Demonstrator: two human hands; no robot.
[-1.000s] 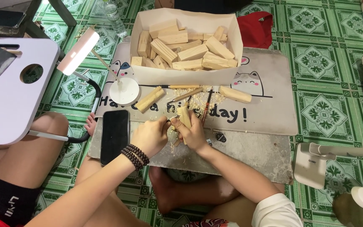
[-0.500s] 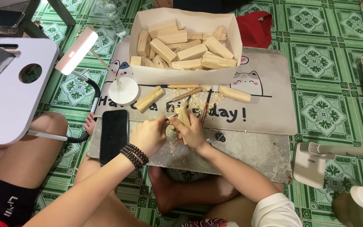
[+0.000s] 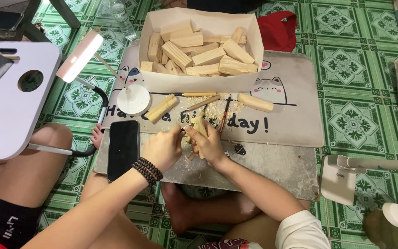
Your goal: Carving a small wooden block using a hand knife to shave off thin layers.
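Nothing has moved — both hands stay put. The right hand (image 3: 208, 145) grips a wood stick (image 3: 200, 131); the left hand (image 3: 164, 148) curls shut beside it, phone (image 3: 123, 148) just left.

black phone (image 3: 123, 148) | desk lamp (image 3: 80, 56) | red cloth (image 3: 279, 30) | water bottle (image 3: 119, 14)

Dark bead bracelet (image 3: 147, 170), white sleeve (image 3: 300, 230)

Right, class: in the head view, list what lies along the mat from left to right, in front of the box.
Lamp base → short wood block → pencil → dark-handled tool → pale wood block.
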